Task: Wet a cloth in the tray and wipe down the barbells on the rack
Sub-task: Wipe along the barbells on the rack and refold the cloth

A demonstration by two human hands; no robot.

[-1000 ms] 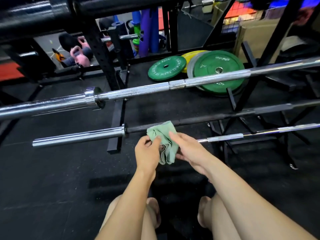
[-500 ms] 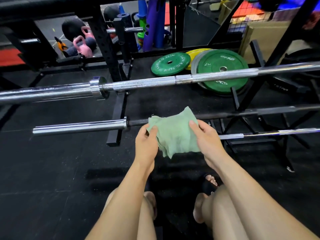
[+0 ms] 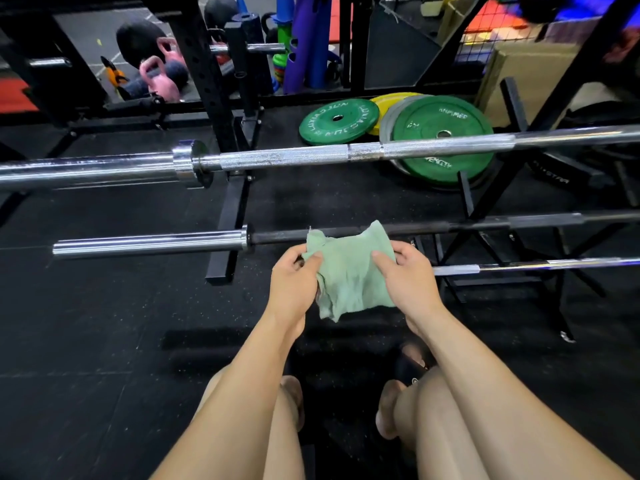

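Black rubber floor (image 3: 104,323) lies under a black steel rack (image 3: 227,216), and three barbells lie across the rack, one above the other. The upper barbell (image 3: 294,157) is bright chrome with a knurled shaft and a thick collar; the middle barbell (image 3: 152,242) has a chrome sleeve and a dark shaft; the lower barbell (image 3: 519,266) shows only its right part, because the hands cover the rest. Behind the bars two green weight plates (image 3: 337,121) lean near the rack, with one yellow plate (image 3: 388,98) and one grey plate partly hidden between them. Further back, two pink kettlebells (image 3: 157,77) stand on the floor, and purple and blue foam rollers (image 3: 308,46) stand upright beside a post. The green cloth (image 3: 349,275) is held in the air just in front of the middle barbell, its top edge overlapping the dark shaft; whether it touches I cannot tell. It is pale, wrinkled and folded, with frayed edges. The left hand (image 3: 292,282) pinches its left side, and the right hand (image 3: 407,278) grips its right side with the thumb on top.
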